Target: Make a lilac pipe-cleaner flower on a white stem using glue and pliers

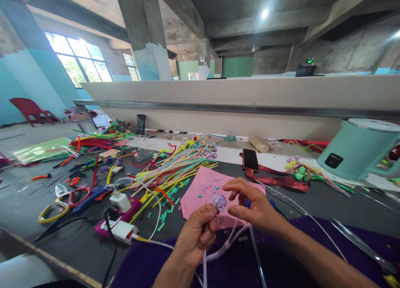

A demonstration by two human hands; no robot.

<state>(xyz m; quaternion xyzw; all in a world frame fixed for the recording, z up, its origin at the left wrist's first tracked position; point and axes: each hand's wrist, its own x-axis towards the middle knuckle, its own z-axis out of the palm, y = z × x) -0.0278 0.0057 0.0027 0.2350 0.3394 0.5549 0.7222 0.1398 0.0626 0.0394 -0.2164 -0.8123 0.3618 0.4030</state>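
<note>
My left hand (200, 229) pinches a small lilac flower-like piece (219, 201) between thumb and forefinger, over a pink sheet (195, 196). Pale lilac strips (226, 246) trail below it across the dark purple cloth (150, 254). Just right of the piece is my right hand (250, 202), its fingers curved and apart, with nothing visible between them. Small lilac and teal bits (208, 189) lie on the pink sheet behind the piece.
Colourful stems (178, 163) are heaped behind the sheet. Scissors (56, 209), a hot-glue gun (90, 200) and white plugs (120, 201) lie left. A phone (250, 159) and teal kettle (356, 148) stand at the right. Long tweezers (362, 244) lie front right.
</note>
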